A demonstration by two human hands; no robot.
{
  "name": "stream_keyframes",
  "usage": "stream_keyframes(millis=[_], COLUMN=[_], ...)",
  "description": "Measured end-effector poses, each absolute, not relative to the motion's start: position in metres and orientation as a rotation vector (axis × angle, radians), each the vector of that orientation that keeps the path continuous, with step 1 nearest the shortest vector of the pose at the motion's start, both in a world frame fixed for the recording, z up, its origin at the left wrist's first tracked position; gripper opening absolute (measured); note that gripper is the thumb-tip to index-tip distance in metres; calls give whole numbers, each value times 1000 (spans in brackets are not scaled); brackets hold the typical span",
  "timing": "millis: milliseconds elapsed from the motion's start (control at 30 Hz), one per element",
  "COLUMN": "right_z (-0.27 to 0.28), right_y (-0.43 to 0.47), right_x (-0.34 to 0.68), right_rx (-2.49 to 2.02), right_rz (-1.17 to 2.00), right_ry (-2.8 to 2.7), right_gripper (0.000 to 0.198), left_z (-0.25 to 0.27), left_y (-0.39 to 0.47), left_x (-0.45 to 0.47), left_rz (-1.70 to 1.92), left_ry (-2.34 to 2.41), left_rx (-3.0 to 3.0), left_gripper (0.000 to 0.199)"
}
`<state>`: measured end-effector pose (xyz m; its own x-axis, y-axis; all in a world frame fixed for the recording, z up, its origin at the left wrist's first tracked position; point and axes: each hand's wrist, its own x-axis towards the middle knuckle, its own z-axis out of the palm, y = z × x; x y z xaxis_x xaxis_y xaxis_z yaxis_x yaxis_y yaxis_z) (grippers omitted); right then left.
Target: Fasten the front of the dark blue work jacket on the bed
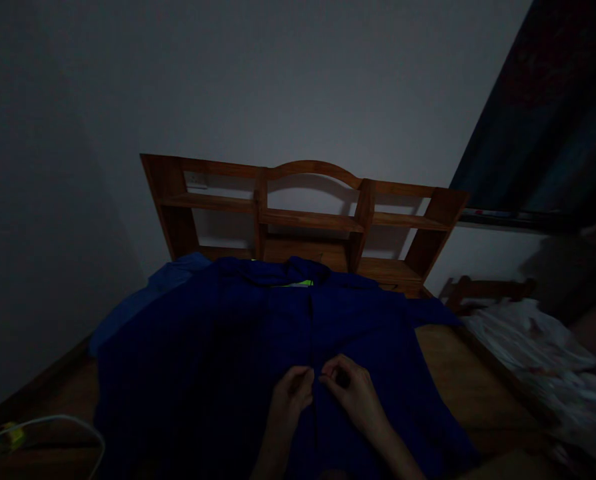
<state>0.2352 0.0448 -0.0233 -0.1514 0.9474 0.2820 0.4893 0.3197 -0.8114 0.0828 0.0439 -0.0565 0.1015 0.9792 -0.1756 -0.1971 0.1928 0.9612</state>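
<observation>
A dark blue long-sleeved garment, like a shirt or jacket (248,327), lies spread out over a wooden desk (468,373), its collar toward the shelf. Its front opening runs down the middle, and a bright yellow-green patch shows inside the collar. Over the front edge, left of the opening, my left hand (294,393) is closed with thumb and fingertips pinched together. My right hand (351,387) is just right of it, also pinched, fingertips almost meeting the left ones. Whatever lies between the fingers is too dark and small to make out.
Behind the garment stands a wooden shelf unit (311,217) against the wall. A lighter blue cloth (143,303) lies at the left. A white cable (63,419) with a yellow piece is at lower left. White plastic bags (533,333) and a wooden chair back (493,288) are at the right.
</observation>
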Motion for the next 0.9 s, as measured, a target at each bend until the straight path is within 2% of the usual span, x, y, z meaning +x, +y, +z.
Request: stream_keyframes(millis=[400, 667, 767, 900], right_z=[-21, -21, -24, -35], right_y=[38, 35, 39, 52], right_x=[234, 231, 231, 235], right_rx=[-1282, -1281, -1309, -1318], right_rz=[623, 627, 741, 1071], right_ry=[-1866, -1835, -1731, -1524], right_gripper=[5, 15, 22, 33], left_z=[-57, -53, -53, -56], left_y=[48, 46, 46, 45], left_x=[86, 85, 85, 85], left_rz=[1158, 1215, 1233, 1242], left_ry=[1163, 1207, 1206, 1175], left_rx=[1081, 1116, 1159, 1184], left_gripper=[34, 20, 18, 25])
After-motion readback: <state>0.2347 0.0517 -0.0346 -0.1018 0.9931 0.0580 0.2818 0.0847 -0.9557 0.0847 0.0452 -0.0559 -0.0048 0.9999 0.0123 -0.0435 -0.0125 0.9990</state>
